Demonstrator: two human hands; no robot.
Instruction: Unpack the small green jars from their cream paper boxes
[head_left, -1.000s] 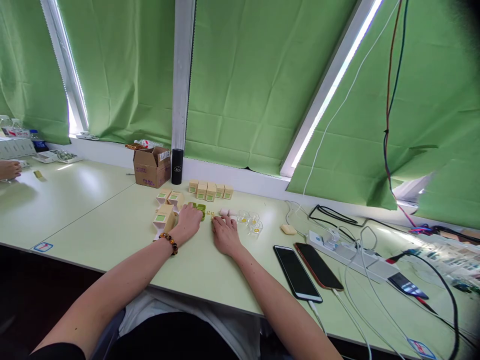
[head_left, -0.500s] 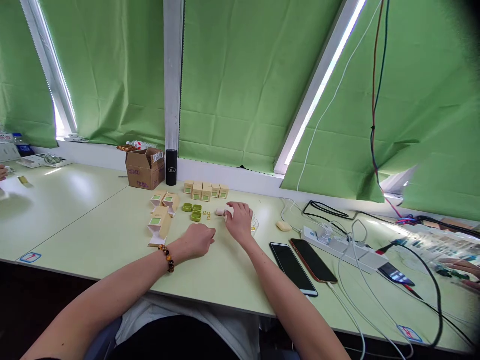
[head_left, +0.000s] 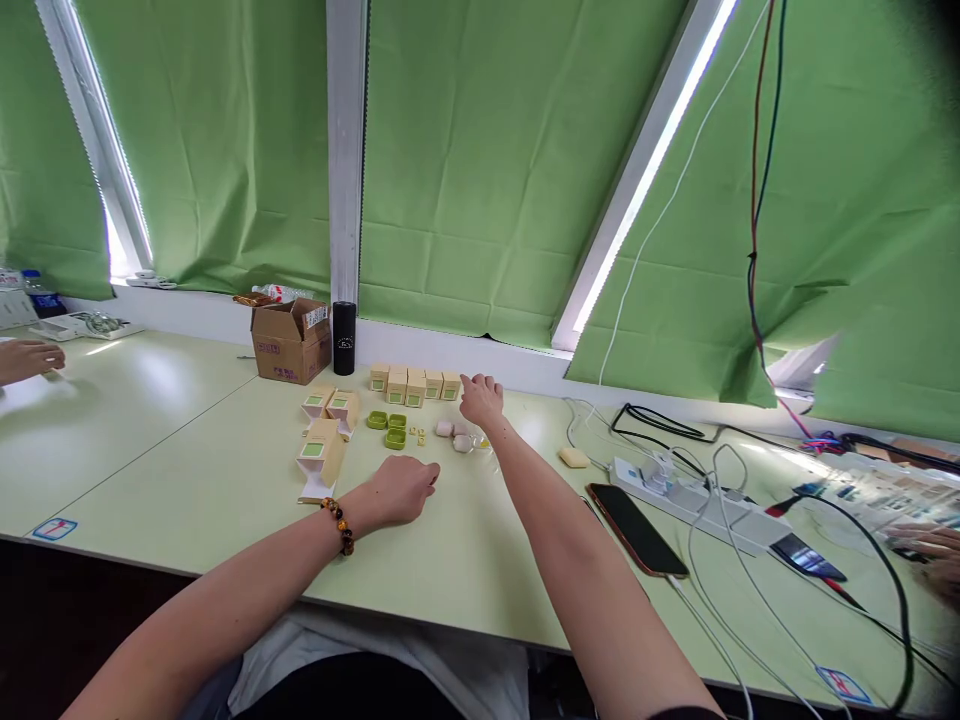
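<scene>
My left hand (head_left: 405, 488) rests on the table with its fingers curled in; whatever they may hold is hidden. My right hand (head_left: 481, 398) reaches to the right end of a row of small cream boxes (head_left: 415, 387), fingers apart and index finger beside the last box. I cannot tell whether it touches that box. Several small pale pink and white rounded pieces (head_left: 463, 443) lie just below this hand. Left of them are tiny yellow pieces (head_left: 421, 437) and three green square trays (head_left: 395, 438). Three cream cartons with open flaps (head_left: 322, 452) lie beyond my left hand.
A cardboard box (head_left: 291, 342) and a black tumbler (head_left: 344, 339) stand at the back. On the right lie a phone (head_left: 636, 530), a power strip (head_left: 701, 508), cables and a cream lump (head_left: 574, 457). Another person's hand (head_left: 31, 361) is at the far left.
My right hand has moved up and away from the pink and white pieces to the box row, uncovering them. My left hand stays curled in place. The other person's hand has come further in.
</scene>
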